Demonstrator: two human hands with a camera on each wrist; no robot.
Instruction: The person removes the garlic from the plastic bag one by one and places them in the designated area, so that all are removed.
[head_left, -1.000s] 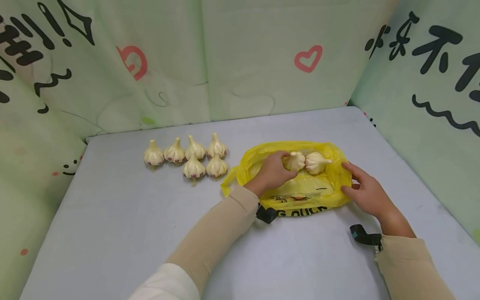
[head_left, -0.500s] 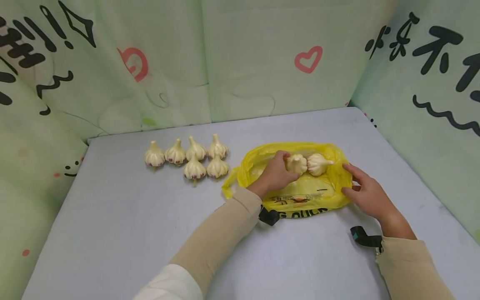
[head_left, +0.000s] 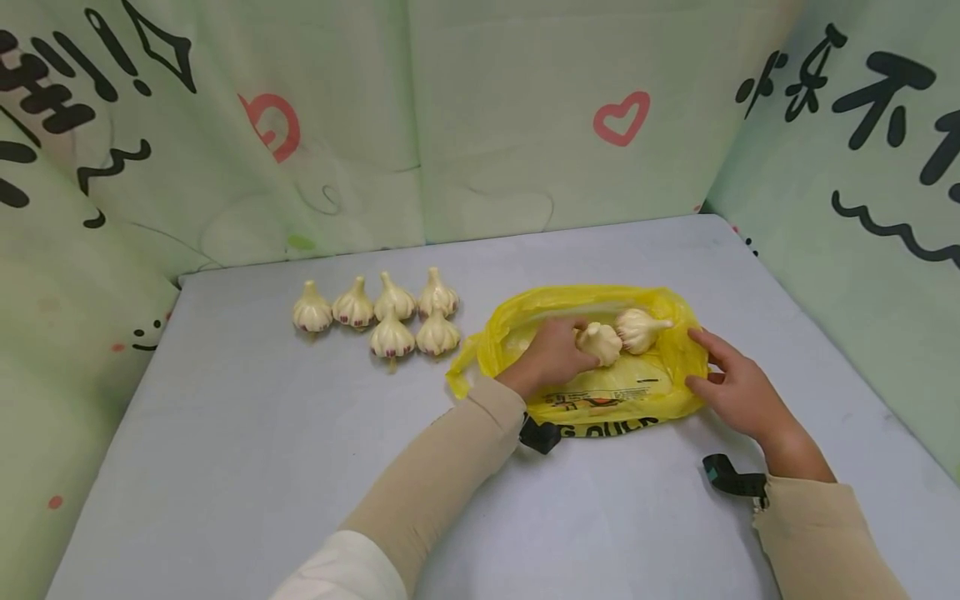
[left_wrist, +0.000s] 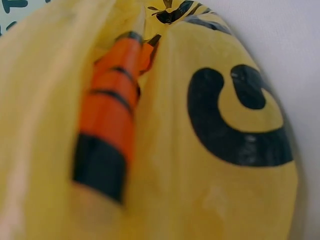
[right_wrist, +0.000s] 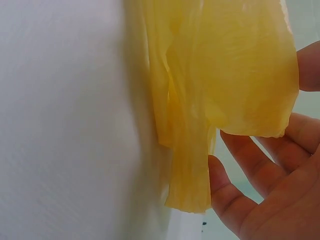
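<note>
In the head view, a yellow plastic bag (head_left: 600,412) lies on its base with its mouth spread open. My left hand (head_left: 552,354) reaches into it and grips a garlic bulb (head_left: 600,343) by its left side. Close behind that bulb, a second garlic bulb (head_left: 637,331) lies in the bag, stem to the right. My right hand (head_left: 738,387) holds the bag's right rim. The right wrist view has the thin yellow film (right_wrist: 245,70) against the fingers (right_wrist: 255,160), partly covering them. The left wrist view shows only the bag's printed outside (left_wrist: 165,200); the left hand is hidden there.
Several garlic bulbs (head_left: 392,337) stand in two short rows left of the bag on the pale table (head_left: 300,450). A printed curtain (head_left: 495,125) encloses the back and sides. Black wrist cameras (head_left: 731,477) sit beneath both wrists.
My left hand has shifted the gripped garlic bulb slightly right and toward me, away from the second bulb. The right hand stays at the bag's rim.
</note>
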